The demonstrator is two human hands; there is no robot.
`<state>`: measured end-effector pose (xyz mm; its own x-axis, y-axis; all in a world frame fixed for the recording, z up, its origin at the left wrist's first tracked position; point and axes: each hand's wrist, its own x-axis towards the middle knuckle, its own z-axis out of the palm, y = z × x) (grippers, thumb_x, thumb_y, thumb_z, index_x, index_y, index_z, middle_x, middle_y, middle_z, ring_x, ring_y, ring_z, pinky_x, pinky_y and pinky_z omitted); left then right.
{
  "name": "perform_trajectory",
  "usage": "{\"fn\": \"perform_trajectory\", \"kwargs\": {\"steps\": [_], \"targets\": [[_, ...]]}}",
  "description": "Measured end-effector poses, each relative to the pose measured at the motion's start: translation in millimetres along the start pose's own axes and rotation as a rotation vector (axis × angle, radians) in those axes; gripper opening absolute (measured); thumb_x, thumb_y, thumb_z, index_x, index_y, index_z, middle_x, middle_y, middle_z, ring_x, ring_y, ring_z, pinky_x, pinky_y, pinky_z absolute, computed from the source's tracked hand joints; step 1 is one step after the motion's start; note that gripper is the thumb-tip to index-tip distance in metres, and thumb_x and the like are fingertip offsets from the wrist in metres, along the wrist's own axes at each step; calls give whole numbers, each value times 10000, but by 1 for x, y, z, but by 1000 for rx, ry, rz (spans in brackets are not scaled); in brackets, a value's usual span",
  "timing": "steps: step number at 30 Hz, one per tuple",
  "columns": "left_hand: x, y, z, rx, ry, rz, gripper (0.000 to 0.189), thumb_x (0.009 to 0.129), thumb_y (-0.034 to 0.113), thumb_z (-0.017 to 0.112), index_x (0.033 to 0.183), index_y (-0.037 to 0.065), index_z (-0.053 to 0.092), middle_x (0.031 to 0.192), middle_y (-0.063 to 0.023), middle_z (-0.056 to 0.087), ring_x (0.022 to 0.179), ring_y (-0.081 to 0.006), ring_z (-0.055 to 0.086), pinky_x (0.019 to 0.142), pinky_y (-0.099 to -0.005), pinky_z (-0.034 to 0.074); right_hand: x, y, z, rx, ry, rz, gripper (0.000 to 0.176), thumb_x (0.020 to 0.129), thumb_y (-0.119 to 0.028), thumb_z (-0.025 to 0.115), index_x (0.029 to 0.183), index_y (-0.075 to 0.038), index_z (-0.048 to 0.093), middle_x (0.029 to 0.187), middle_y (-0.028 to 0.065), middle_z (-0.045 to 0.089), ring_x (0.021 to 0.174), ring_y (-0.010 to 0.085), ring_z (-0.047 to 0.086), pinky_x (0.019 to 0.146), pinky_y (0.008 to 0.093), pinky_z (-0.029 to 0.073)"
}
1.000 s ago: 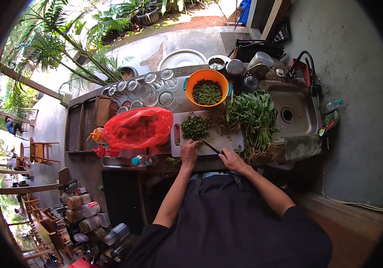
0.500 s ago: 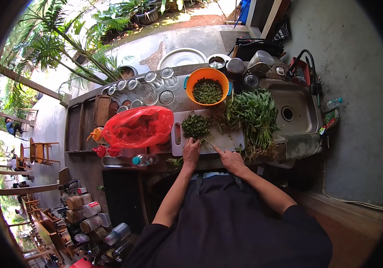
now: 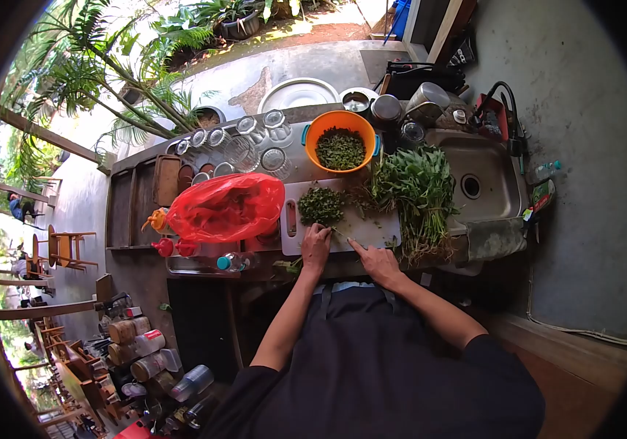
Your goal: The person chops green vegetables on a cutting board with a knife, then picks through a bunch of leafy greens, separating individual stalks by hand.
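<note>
A white cutting board (image 3: 373, 233) lies in front of me with a heap of chopped leafy greens (image 3: 320, 206) on its left half. My left hand (image 3: 316, 247) is closed at the near edge of that heap, its fingertips pinching green stems. My right hand (image 3: 378, 263) grips a small knife (image 3: 342, 233), whose thin blade points left toward the left fingertips. Most of the handle is hidden in the palm. A large bunch of uncut greens (image 3: 419, 183) with roots rests over the board's right side. Behind the board stands an orange colander (image 3: 362, 126) with cut greens inside.
A red plastic bag (image 3: 225, 205) sits left of the board, with a clear bottle (image 3: 234, 262) nearer me. Upturned glasses (image 3: 275, 162) stand behind it. To the right are a steel sink (image 3: 500, 194) and a grey cloth (image 3: 496, 238) on its front edge.
Both hands stay at the board's near edge. My left hand has shifted very slightly right, and the knife tip has moved only a little. Nothing else visibly differs.
</note>
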<state>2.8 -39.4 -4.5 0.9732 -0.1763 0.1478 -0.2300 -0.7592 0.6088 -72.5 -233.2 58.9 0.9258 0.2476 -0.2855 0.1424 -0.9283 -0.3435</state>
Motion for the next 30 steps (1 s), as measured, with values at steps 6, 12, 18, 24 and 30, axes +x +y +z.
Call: {"fn": "perform_trajectory", "kwargs": {"steps": [6,12,18,24,30], "targets": [[0,-10,4,-86,24,-12,137,846,131,698,962,75,744,960,-88,642,952,-297,610,834,-401,504,10,13,4,-36,48,-38,601,937,-152,514,1492,-346,387,810,155,642,678,373,650,621,482,540],[-3,-5,-5,-50,16,-7,145,832,120,713,963,71,752,943,-94,653,932,-293,617,823,-400,502,1,1,-15,-31,-37,-25,632,934,-103,454,1515,-332,351,859,185,667,748,380,676,696,484,552],[-2,-9,-2,-112,0,-37,136,827,126,705,948,104,764,942,-63,645,934,-280,603,824,-401,494,-3,-2,-13,-21,-36,-26,672,912,-95,493,1530,-301,326,844,180,663,733,378,670,682,482,546],[-2,-6,-5,-112,0,-23,137,826,114,702,948,88,759,936,-66,642,937,-286,601,823,-405,490,1,-3,-13,4,-88,-1,689,909,-98,500,1537,-305,304,851,194,666,764,394,677,715,494,549],[-3,-9,-4,-97,16,-3,134,825,111,709,946,84,759,935,-64,641,923,-285,604,826,-405,490,14,13,18,71,-133,-42,766,911,-94,491,1568,-333,177,868,215,674,784,427,677,728,518,549]]}}
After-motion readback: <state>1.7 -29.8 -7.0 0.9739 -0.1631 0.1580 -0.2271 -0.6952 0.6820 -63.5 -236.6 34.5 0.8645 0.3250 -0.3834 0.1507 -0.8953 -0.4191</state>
